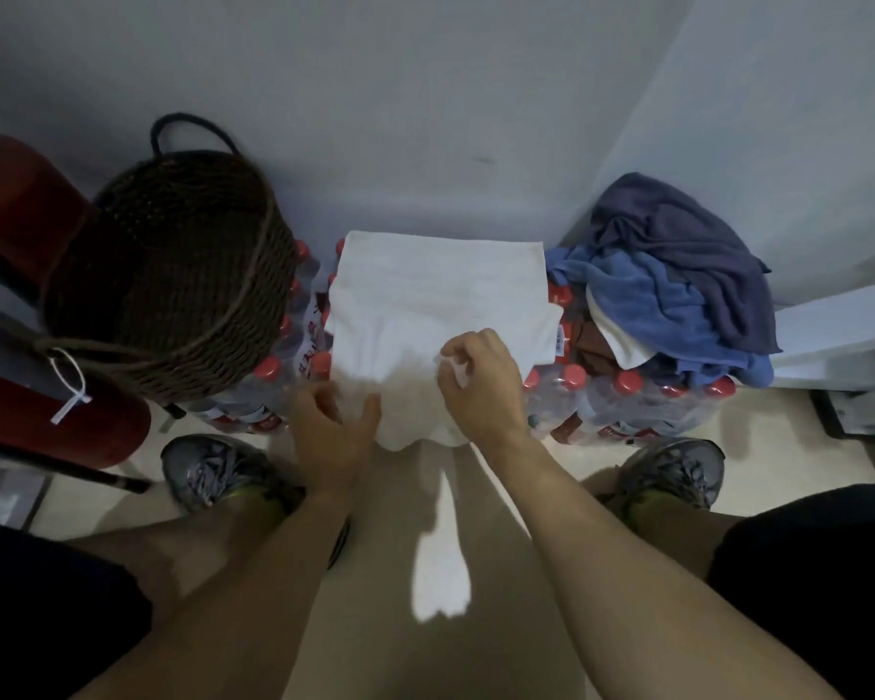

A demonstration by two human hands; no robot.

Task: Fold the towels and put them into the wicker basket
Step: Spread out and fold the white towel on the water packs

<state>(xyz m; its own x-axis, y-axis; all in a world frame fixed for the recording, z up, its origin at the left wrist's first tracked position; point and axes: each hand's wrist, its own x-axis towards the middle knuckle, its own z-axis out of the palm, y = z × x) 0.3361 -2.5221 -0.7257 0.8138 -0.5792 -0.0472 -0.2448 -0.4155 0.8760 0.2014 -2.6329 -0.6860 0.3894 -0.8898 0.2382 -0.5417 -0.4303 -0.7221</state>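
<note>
A white towel (440,295) lies spread over packs of water bottles in the middle, its near edge hanging down toward me. My right hand (481,386) pinches a fold of the towel near its near right part. My left hand (332,426) is at the towel's near left edge with fingers loosely curled; it looks blurred and whether it grips cloth is unclear. A dark brown wicker basket (173,275) with a rope handle stands on bottles to the left, and nothing shows inside it. A heap of unfolded towels (678,290), blue, dark blue and white, lies on the right.
Shrink-wrapped packs of red-capped water bottles (627,401) carry the towels and basket. Red fire extinguishers (46,426) stand at the left. A grey wall runs behind, with a white panel (829,336) at the right. My shoes (213,469) and bare legs are below.
</note>
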